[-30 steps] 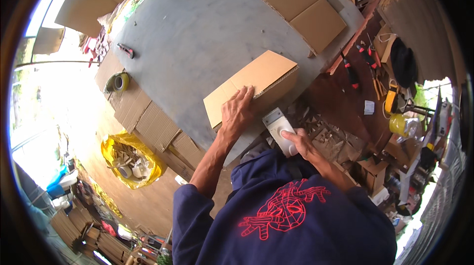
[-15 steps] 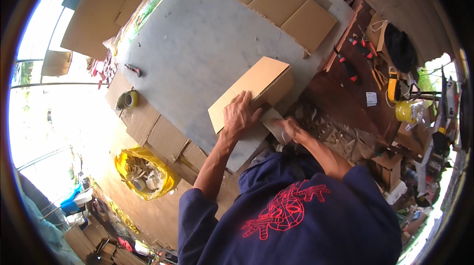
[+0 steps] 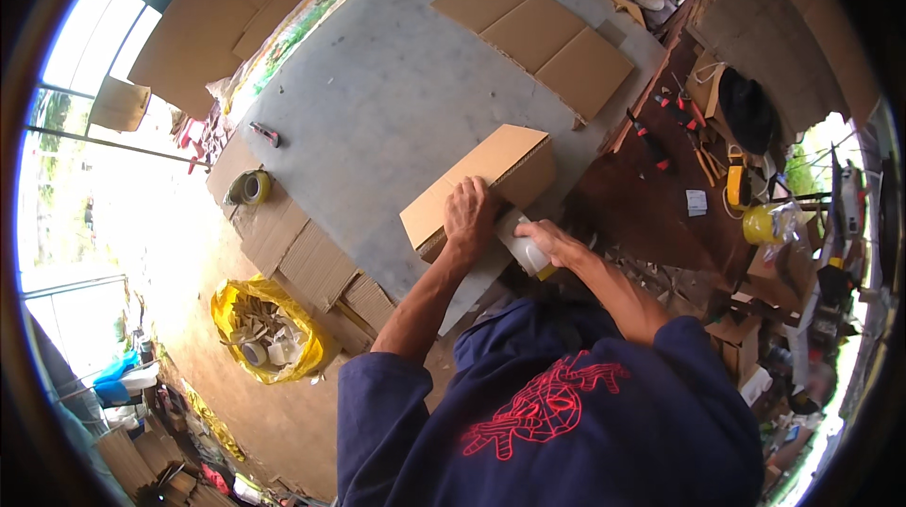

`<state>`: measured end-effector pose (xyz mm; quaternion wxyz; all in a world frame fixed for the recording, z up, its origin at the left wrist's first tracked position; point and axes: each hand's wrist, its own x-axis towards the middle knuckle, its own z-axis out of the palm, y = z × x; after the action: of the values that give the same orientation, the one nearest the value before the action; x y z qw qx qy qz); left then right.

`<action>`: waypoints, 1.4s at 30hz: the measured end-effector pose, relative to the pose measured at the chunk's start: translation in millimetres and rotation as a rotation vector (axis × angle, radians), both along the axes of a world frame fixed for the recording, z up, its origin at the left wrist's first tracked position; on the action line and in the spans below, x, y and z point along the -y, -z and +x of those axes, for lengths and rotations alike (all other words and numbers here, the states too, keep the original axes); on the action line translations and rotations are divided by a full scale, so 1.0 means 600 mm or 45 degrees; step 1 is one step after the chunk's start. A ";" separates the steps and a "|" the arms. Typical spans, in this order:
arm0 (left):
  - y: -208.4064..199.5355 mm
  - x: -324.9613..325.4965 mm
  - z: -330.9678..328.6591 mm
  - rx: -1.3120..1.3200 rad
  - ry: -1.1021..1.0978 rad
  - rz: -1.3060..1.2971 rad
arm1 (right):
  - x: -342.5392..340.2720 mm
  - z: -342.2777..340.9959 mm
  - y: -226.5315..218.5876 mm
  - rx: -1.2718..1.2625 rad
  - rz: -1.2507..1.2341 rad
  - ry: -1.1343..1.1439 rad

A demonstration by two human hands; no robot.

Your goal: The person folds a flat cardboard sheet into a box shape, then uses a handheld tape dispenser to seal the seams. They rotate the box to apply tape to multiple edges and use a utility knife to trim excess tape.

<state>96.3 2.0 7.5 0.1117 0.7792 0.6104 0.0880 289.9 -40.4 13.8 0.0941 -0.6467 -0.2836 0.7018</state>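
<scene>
Head view: 1 cardboard box (image 3: 491,158) sits on the grey table (image 3: 377,101), near its edge. Left hand (image 3: 469,214) lies on the box top, fingers extended, close together. Right hand (image 3: 550,243) is clamped on 1 white hand tool (image 3: 515,235) beside the box; tool-to-box contact cannot be confirmed. 1 cardboard sheet (image 3: 536,42) lies beyond.

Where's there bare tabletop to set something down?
Widest bare patch: the gray tabletop between the utility knife, creased cardboard sheet and cardboard box. Crowded: the near edge, with the left hand on the box and the right hand gripping a white handheld tool.
</scene>
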 end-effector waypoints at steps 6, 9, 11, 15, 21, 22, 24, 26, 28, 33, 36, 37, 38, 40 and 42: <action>-0.013 0.004 0.001 -0.072 -0.003 0.081 | 0.010 -0.025 -0.008 0.427 0.250 -0.655; -0.005 -0.003 0.004 -0.054 -0.071 0.058 | 0.063 -0.012 0.060 0.426 0.196 -0.412; -0.019 -0.001 0.010 -0.070 -0.080 0.069 | 0.086 0.025 0.090 0.353 0.154 -0.267; -0.026 -0.025 0.045 -0.071 -0.092 -0.140 | 0.105 0.092 0.031 0.028 0.099 0.083; -0.040 -0.013 0.057 -0.005 -0.139 -0.029 | 0.110 0.137 -0.016 -0.238 0.570 0.248; -0.053 -0.013 0.056 -0.004 -0.118 -0.019 | 0.105 0.142 -0.020 -0.249 0.673 0.223; -0.053 -0.007 0.046 0.095 -0.009 0.192 | 0.099 0.147 -0.057 -0.313 0.858 0.191; -0.056 -0.012 0.038 0.308 0.204 0.609 | 0.098 0.159 -0.074 -0.317 1.022 0.142; -0.101 0.014 0.069 0.917 -0.068 -0.112 | 0.100 0.174 -0.089 -0.290 1.165 0.081; -0.176 0.049 0.110 1.620 -0.013 -1.161 | 0.085 0.215 -0.120 -0.188 1.287 -0.253; -0.143 0.070 0.131 2.191 -0.276 -1.323 | 0.075 0.223 -0.147 -0.294 1.298 -0.260; -0.138 0.070 0.138 2.412 -0.367 -1.397 | 0.075 0.231 -0.151 -0.251 1.276 -0.313; -0.135 0.070 0.141 2.271 -0.316 -1.362 | 0.076 0.240 -0.153 -0.209 1.254 -0.365; -0.134 0.071 0.147 1.986 -0.213 -1.304 | 0.076 0.252 -0.151 -0.199 1.183 -0.386; -0.107 0.066 0.137 1.908 -0.226 -1.366 | 0.078 0.257 -0.134 -0.152 1.126 -0.430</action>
<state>178.7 -37.5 71.6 0.8159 0.3131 0.3953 0.2828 443.9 -87.5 93.9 0.2613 -0.4480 -0.6502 0.5552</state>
